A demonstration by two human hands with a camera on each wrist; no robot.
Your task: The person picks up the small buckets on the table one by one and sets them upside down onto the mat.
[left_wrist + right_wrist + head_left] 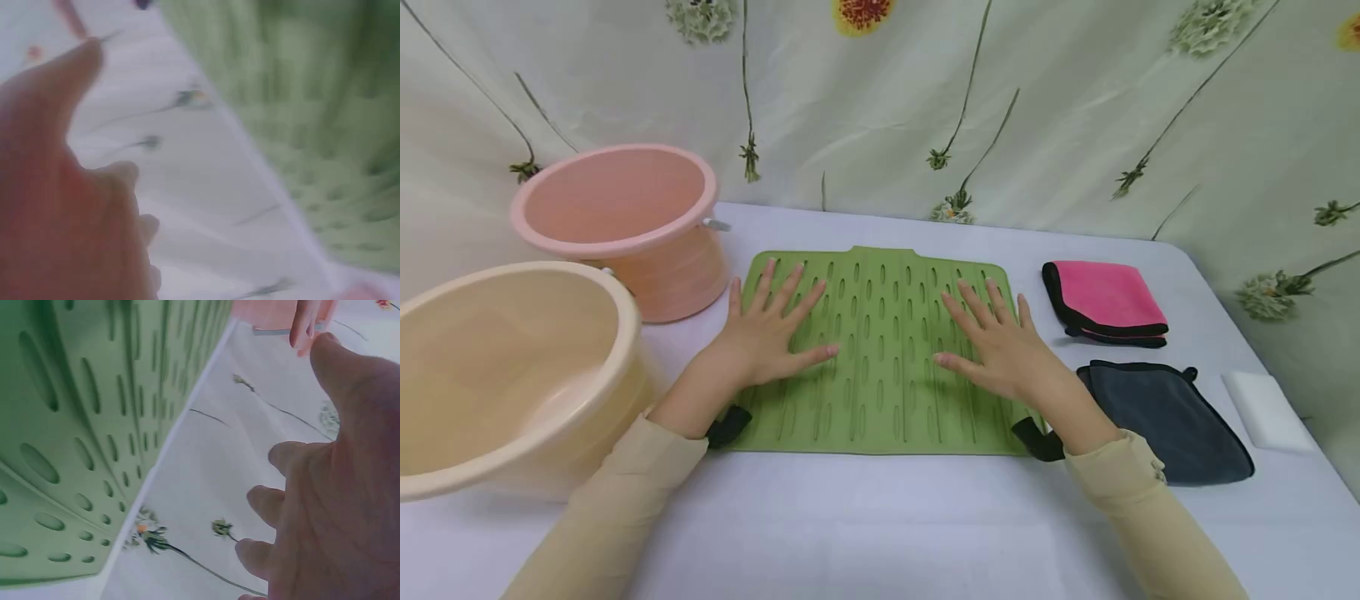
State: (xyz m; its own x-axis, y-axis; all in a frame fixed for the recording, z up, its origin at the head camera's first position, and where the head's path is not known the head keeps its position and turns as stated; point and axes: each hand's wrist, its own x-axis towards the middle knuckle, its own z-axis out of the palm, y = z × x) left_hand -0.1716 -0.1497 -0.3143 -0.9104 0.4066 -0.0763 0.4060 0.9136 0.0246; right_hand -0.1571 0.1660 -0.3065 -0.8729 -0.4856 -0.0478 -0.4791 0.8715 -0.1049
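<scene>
A green ridged mat (880, 358) with rows of oval slots lies flat on the white table. My left hand (767, 333) is spread above its left part, palm down. Over the mat's right part my right hand (1000, 342) is spread the same way, thumb toward the middle. Both hands hold nothing. In the left wrist view the left hand (69, 181) shows blurred beside the green mat (300, 94). The right wrist view has the right hand (350, 469) apart from the mat's slotted surface (81, 444).
At the left stand a cream bucket (617, 333) and, behind it, a pink bucket (677, 275). On the right lie a folded pink cloth (1105, 293) with black edging, a folded dark grey cloth (1165, 421) and a white block (1266, 408). A flowered curtain (865, 108) hangs behind.
</scene>
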